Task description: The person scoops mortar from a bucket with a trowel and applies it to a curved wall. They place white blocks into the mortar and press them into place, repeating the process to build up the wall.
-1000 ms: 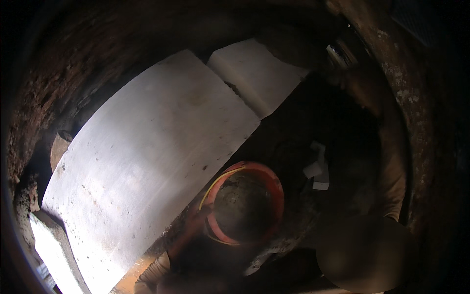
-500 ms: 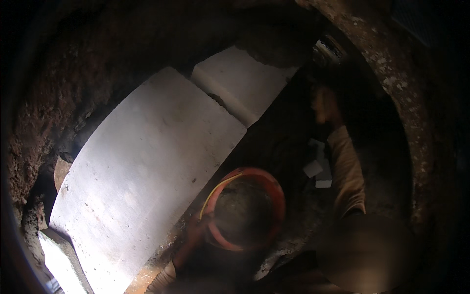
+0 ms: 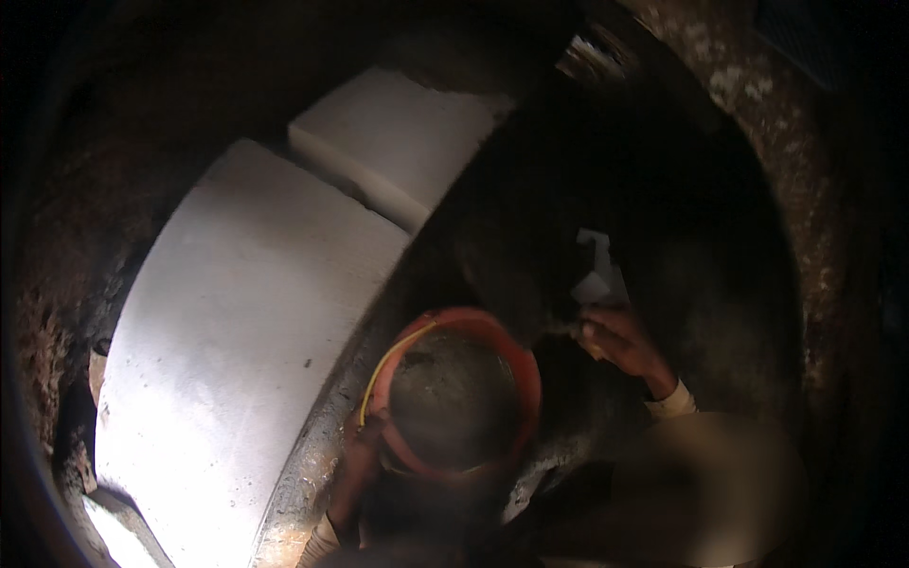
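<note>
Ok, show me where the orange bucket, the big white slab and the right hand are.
orange bucket point(image 3: 524, 364): head view, on its right rim.
big white slab point(image 3: 246, 312): head view, on its bare top face.
right hand point(image 3: 615, 339): head view, on the back of the hand.

The dark, dirty ground point(image 3: 663, 189) carries a large pale grey curved concrete slab point(image 3: 237, 350) on the left, with a smaller pale rectangular concrete block point(image 3: 393, 142) just beyond its upper end, a narrow gap between them. An orange round plastic bucket point(image 3: 454, 398) filled with dark grey material sits beside the slab's right edge. Small whitish fragments point(image 3: 597, 275) lie on the dark ground to the right of the bucket.
</note>
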Tool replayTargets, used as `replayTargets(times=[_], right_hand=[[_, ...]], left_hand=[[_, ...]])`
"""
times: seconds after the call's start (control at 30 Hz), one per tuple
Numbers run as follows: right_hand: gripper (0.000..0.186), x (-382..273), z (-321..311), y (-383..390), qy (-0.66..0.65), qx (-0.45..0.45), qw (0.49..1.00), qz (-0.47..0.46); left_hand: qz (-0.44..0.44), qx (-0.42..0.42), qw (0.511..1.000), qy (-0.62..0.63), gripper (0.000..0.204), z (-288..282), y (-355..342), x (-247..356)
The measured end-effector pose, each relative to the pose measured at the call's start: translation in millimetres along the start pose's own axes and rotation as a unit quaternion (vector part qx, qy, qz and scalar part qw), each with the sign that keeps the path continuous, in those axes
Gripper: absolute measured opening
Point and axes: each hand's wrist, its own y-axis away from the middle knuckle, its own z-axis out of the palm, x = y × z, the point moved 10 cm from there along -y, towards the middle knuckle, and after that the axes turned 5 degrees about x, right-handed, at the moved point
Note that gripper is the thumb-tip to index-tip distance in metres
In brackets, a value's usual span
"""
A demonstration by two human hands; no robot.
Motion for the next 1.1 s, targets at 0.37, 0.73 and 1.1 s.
replayTargets(times=[0.37,0.73,1.1], right_hand=[[0.041,69.9,29.6,35.7,0.008,0.096,0.986,0.135],[0.072,416.3,-95.6,-13.2,0.178,0.27,0.83,0.454],[0.066,266.7,-124.1,-36.8,-0.463,0.399,0.78,0.133]], left_hand=[[0.027,0.017,0.999,-0.019,0.02,-1.9,4.5,19.5],[0.032,0.019,0.996,-0.083,0.024,-0.5,7.5,30.2],[0.033,-0.008,0.997,-0.064,0.031,-7.3,-3.0,4.8]])
